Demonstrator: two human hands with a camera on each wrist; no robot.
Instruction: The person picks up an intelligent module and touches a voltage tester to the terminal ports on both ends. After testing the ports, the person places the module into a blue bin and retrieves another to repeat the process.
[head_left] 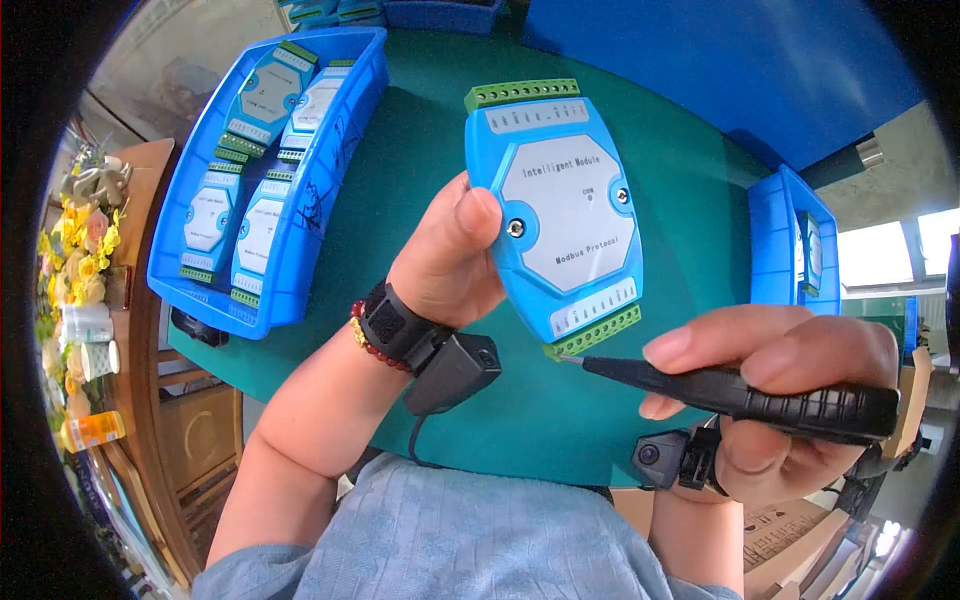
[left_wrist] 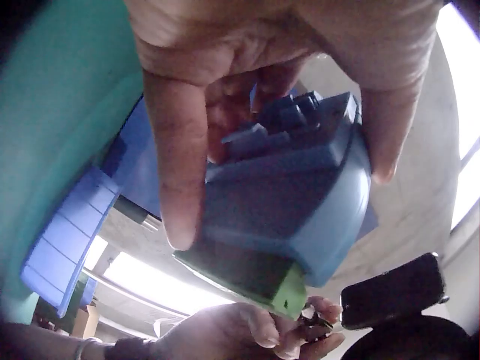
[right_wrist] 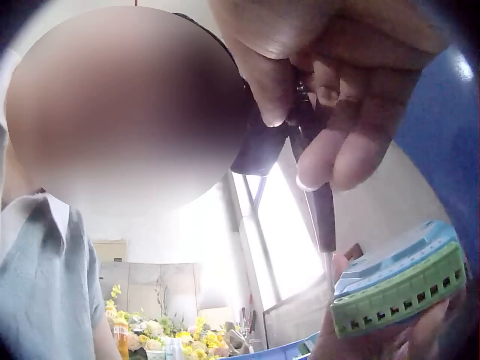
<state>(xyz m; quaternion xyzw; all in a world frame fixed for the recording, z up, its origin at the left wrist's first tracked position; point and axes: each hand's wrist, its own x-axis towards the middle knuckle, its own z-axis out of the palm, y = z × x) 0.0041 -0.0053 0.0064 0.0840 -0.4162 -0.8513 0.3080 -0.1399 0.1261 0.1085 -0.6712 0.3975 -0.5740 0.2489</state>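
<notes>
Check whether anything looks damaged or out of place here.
Nothing stands out. The held module looks whole, both screws in place, green terminals at each end. The screwdriver has its tip at the lower terminals. The left bin sits upright, modules inside.

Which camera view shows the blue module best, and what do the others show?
The head view: it shows the blue module face-on, printing readable, both green strips visible. The left wrist view shows its back and side, partly behind the left hand. The right wrist view shows one end, with openings along one strip.
</notes>
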